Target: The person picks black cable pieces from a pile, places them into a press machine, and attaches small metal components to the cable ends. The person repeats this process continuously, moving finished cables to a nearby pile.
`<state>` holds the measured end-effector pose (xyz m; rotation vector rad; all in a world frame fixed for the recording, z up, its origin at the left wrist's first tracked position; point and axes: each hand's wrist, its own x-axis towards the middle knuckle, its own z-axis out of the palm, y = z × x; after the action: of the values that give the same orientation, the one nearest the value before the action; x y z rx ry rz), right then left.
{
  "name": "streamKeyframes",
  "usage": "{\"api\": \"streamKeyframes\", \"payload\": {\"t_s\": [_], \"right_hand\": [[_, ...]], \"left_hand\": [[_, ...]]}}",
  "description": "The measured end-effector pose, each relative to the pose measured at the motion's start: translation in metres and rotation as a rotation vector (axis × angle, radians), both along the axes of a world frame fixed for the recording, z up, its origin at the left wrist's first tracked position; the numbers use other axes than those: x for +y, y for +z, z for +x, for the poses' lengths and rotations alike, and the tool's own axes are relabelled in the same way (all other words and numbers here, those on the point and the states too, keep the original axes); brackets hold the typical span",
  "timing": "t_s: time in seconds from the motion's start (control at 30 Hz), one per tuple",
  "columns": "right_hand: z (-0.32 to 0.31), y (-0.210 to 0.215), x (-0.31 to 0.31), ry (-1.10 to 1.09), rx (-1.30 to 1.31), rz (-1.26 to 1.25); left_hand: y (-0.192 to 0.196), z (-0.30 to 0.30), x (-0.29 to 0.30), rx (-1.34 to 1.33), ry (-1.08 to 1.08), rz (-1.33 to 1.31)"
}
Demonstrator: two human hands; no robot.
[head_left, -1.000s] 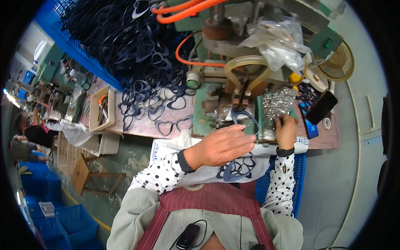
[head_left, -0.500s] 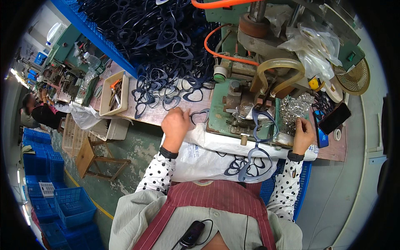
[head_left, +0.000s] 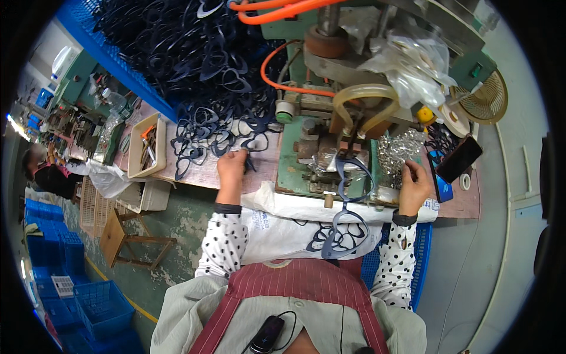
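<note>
A dark blue cat-eye glasses frame (head_left: 344, 218) hangs from the front of a green bench machine (head_left: 290, 177), its upper end at the machine's clamp. My left hand (head_left: 232, 168) is on the bench left of the machine, fingers closed on a dark glasses frame (head_left: 250, 163) that they partly cover. Beyond it lie several loose glasses frames (head_left: 203, 133). My right hand (head_left: 415, 187) is beside a heap of small shiny metal parts (head_left: 396, 154), its thumb and forefinger curled together. Whatever is between those fingertips is too small to tell.
A blue crate (head_left: 132, 74) heaped with dark frames stands at the far left. A cream tray of tools (head_left: 143, 168) sits on the bench's left end. Phones (head_left: 460, 159) and a tape roll (head_left: 465, 182) are at the right. More frames lie on white sacking (head_left: 274, 233) before me.
The view has shifted, so the scene sits farther left. My left hand has reached slightly farther away and closed on a glasses frame. My right hand has drawn slightly back from the metal parts.
</note>
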<state>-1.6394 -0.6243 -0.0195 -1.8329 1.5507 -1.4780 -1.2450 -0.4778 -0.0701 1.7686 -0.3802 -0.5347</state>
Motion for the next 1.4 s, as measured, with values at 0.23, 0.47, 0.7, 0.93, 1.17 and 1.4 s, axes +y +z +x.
{"api": "streamKeyframes", "payload": {"t_s": [0.23, 0.47, 0.7, 0.93, 1.17, 1.4], "right_hand": [[0.036, 0.054, 0.017, 0.312, -0.272, 0.129], [0.071, 0.108, 0.052, 0.572, -0.505, 0.299], [0.097, 0.109, 0.054, 0.57, -0.337, 0.256], [0.108, 0.106, 0.053, 0.626, -0.44, 0.278], [0.107, 0.105, 0.057, 0.694, -0.666, 0.368], [0.106, 0.106, 0.062, 0.694, -0.753, 0.412]], "left_hand": [[0.041, -0.036, 0.015, 0.479, -0.278, -0.191], [0.056, -0.048, 0.007, 0.363, -0.325, -0.267], [0.086, -0.074, 0.004, -0.093, -0.267, -0.408], [0.143, -0.106, 0.008, -0.864, -0.461, -0.691], [0.193, -0.12, -0.012, -0.653, -0.413, -0.785], [0.198, -0.119, -0.023, -0.374, -0.469, -0.862]]}}
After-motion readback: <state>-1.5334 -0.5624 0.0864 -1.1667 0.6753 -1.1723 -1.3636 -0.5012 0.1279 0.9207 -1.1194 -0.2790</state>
